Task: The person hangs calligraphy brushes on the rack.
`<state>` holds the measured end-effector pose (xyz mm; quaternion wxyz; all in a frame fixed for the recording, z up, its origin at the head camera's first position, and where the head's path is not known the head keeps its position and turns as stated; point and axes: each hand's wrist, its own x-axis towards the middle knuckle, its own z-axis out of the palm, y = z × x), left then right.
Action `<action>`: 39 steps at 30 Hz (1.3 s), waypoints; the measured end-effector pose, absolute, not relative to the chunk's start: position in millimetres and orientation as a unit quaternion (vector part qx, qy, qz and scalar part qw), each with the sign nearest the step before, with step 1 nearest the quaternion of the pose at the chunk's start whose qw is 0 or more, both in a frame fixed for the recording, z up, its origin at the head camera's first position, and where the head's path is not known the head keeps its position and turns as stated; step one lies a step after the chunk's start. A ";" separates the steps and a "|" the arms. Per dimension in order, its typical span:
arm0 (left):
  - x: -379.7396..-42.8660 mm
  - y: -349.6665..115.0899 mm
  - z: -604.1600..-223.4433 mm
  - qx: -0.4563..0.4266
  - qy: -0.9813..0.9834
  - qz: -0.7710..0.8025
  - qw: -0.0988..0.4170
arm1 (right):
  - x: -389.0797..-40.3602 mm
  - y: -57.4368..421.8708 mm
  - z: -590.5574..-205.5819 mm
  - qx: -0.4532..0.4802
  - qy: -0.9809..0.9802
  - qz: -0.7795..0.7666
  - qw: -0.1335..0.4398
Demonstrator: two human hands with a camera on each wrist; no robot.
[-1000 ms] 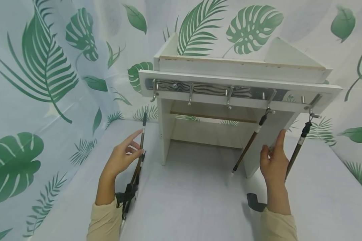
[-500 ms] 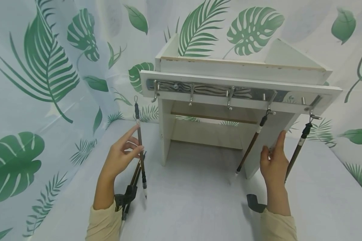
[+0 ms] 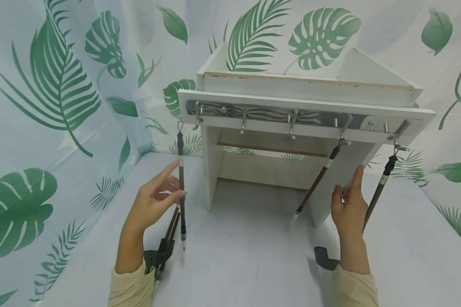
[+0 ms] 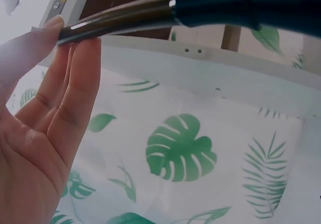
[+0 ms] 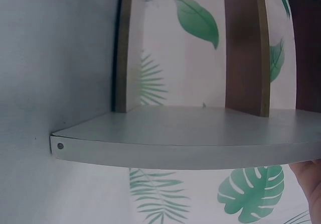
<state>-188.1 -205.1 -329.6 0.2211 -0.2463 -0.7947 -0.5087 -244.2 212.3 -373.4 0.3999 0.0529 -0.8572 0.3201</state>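
Note:
In the head view my left hand [image 3: 151,202] pinches a calligraphy brush [image 3: 183,215] by its brown handle, between thumb and fingers. The brush hangs nearly upright, bristles down, with its cord loop [image 3: 180,126] just below and left of the leftmost hook [image 3: 196,116]. The left wrist view shows the fingertips [image 4: 85,43] on the handle [image 4: 125,17]. My right hand [image 3: 349,209] grips the front edge of the white shelf unit's right side panel [image 3: 336,183]. Only a bit of that hand [image 5: 307,181] shows in the right wrist view, against the panel [image 5: 165,151].
A metal hook rail [image 3: 261,113] runs along the unit's front. Two brushes hang by loops from its right hooks: a brown one [image 3: 318,185] and a darker one [image 3: 380,183]. More brushes [image 3: 173,224] lie on the white surface beneath my left forearm. Black wrist cameras sit by both wrists.
My left hand has lifted the brush higher, apart from the brushes lying below, then shifted it slightly right toward the leftmost hook. The brown hanging brush sways a little. My right hand stays put.

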 end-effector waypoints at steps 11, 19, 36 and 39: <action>-186.1 -199.9 -328.8 -0.304 -0.785 -0.498 0.207 | -246.1 213.4 -374.1 0.055 -0.855 0.317 0.406; -185.8 -198.3 -328.0 -0.302 -0.789 -0.494 0.205 | -245.9 213.1 -373.3 0.056 -0.857 0.319 0.402; -186.8 -194.8 -328.3 -0.279 -0.804 -0.484 0.203 | -244.9 213.0 -373.2 0.059 -0.855 0.321 0.404; -187.7 -195.1 -329.6 -0.276 -0.805 -0.485 0.202 | -245.1 213.1 -373.2 0.061 -0.854 0.322 0.403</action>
